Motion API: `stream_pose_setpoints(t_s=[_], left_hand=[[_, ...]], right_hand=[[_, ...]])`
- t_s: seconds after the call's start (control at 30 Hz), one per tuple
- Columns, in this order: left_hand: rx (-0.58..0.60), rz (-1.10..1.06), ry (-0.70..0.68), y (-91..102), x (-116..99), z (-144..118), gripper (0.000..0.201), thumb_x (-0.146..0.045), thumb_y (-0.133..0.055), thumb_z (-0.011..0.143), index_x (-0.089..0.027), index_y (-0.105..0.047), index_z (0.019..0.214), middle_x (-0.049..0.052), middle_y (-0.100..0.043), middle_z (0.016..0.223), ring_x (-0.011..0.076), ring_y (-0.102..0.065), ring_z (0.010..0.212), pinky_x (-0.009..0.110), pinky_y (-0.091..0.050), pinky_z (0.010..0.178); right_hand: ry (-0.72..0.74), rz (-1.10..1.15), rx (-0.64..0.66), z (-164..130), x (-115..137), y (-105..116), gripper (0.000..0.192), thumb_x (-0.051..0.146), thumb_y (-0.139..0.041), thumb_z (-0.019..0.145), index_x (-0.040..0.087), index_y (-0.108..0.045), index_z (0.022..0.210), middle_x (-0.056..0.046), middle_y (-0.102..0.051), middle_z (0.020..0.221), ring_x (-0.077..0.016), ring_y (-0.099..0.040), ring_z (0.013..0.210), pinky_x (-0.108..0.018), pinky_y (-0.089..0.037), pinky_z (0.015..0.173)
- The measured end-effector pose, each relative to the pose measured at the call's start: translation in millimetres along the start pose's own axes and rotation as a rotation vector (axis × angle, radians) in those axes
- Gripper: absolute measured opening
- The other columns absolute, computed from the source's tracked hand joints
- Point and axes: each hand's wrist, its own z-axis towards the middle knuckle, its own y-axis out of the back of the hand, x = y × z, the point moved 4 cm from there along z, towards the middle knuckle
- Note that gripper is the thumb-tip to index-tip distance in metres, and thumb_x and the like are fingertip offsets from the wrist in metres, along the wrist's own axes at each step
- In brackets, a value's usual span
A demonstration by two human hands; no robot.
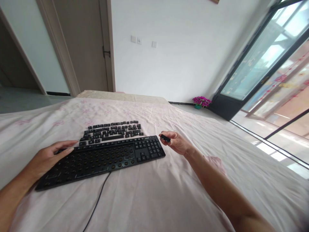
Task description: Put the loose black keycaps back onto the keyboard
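A black keyboard (pixel 96 158) lies at a slant on the cloth. The main block is bare of keycaps and shows round key seats, while its top row and number pad still carry theirs. My left hand (pixel 49 158) grips the back left edge, thumb on top and index finger stretched along behind. Loose black keycaps (pixel 112 137), including the long space bar, lie in rough rows just behind the keyboard. Off the keyboard's right end, my right hand (pixel 177 141) pinches a wide black keycap (pixel 165 138) between thumb and fingers, above the cloth.
A pale pink cloth (pixel 169 193) with soft folds covers the surface. The keyboard's cable (pixel 96 203) runs toward me across it. Beyond are a door (pixel 82 42), a white wall, a potted plant with purple flowers (pixel 202 101) and a glass door (pixel 260 64).
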Motion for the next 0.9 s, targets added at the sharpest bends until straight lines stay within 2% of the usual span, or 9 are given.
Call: stream_pose_setpoints(t_s=[0.1,0.2,0.27,0.33,0.43,0.53,0.67,0.9], left_hand=[[0.004,0.005,-0.005,0.3,3,2,0.062,-0.064,-0.063,0.076,-0.028,-0.064,0.126,0.002,-0.065,0.132,0.0260,-0.059,0.124,0.040,-0.035,0.115],[0.006,0.002,0.002,-0.1,3,3,0.062,-0.065,-0.063,0.076,-0.028,-0.064,0.126,0.002,-0.065,0.133,0.0256,-0.059,0.124,0.039,-0.035,0.115],[0.004,-0.003,0.010,-0.3,0,2,0.063,-0.065,-0.063,0.075,-0.028,-0.064,0.125,0.003,-0.066,0.132,0.0262,-0.059,0.124,0.039,-0.037,0.114],[0.000,-0.005,0.013,-0.2,-4,0,0.066,-0.067,-0.063,0.074,-0.026,-0.064,0.125,0.004,-0.067,0.130,0.0269,-0.060,0.123,0.040,-0.038,0.113],[-0.006,0.002,0.008,0.2,-11,-2,0.070,-0.068,-0.064,0.072,-0.023,-0.065,0.125,0.007,-0.068,0.128,0.0280,-0.062,0.120,0.042,-0.039,0.112],[-0.013,0.008,0.006,1.1,-13,-4,0.070,-0.069,-0.063,0.071,-0.023,-0.065,0.124,0.007,-0.068,0.128,0.0281,-0.062,0.120,0.042,-0.038,0.113],[-0.005,0.018,0.009,1.7,-12,-3,0.068,-0.068,-0.063,0.072,-0.024,-0.065,0.124,0.005,-0.067,0.129,0.0274,-0.061,0.120,0.042,-0.037,0.114],[-0.008,0.013,0.008,1.8,-11,-3,0.065,-0.066,-0.064,0.073,-0.024,-0.065,0.123,0.004,-0.068,0.128,0.0268,-0.061,0.121,0.042,-0.035,0.115]], right_hand=[[0.019,-0.022,0.025,1,6,-9,0.045,0.052,-0.086,0.063,0.020,-0.077,0.093,-0.002,-0.062,0.084,-0.0131,-0.051,0.073,-0.029,-0.042,0.073],[0.035,-0.164,-0.029,0,11,-15,0.045,0.052,-0.085,0.064,0.022,-0.076,0.095,-0.001,-0.061,0.083,-0.0144,-0.053,0.074,-0.029,-0.043,0.070],[0.058,-0.442,-0.098,-2,17,-23,0.038,0.046,-0.084,0.068,0.023,-0.076,0.098,0.000,-0.061,0.081,-0.0152,-0.055,0.074,-0.029,-0.044,0.069],[0.102,-0.825,-0.149,-5,25,-35,0.030,0.036,-0.080,0.075,0.024,-0.075,0.101,-0.001,-0.062,0.082,-0.0167,-0.057,0.078,-0.030,-0.044,0.072],[0.152,-1.338,-0.175,-12,34,-54,0.026,0.025,-0.074,0.082,0.023,-0.072,0.109,-0.004,-0.066,0.090,-0.0197,-0.058,0.087,-0.032,-0.042,0.077],[0.160,-1.637,-0.149,-16,35,-66,0.027,0.022,-0.072,0.085,0.022,-0.070,0.112,-0.005,-0.067,0.093,-0.0212,-0.057,0.087,-0.033,-0.040,0.075],[0.130,-1.739,-0.123,-16,32,-62,0.028,0.024,-0.073,0.084,0.023,-0.070,0.112,-0.005,-0.068,0.094,-0.0214,-0.057,0.088,-0.033,-0.038,0.073],[-0.101,-1.622,-0.064,-21,23,-17,0.023,0.032,-0.073,0.086,0.026,-0.073,0.108,-0.002,-0.070,0.090,-0.0195,-0.059,0.087,-0.031,-0.038,0.076]])
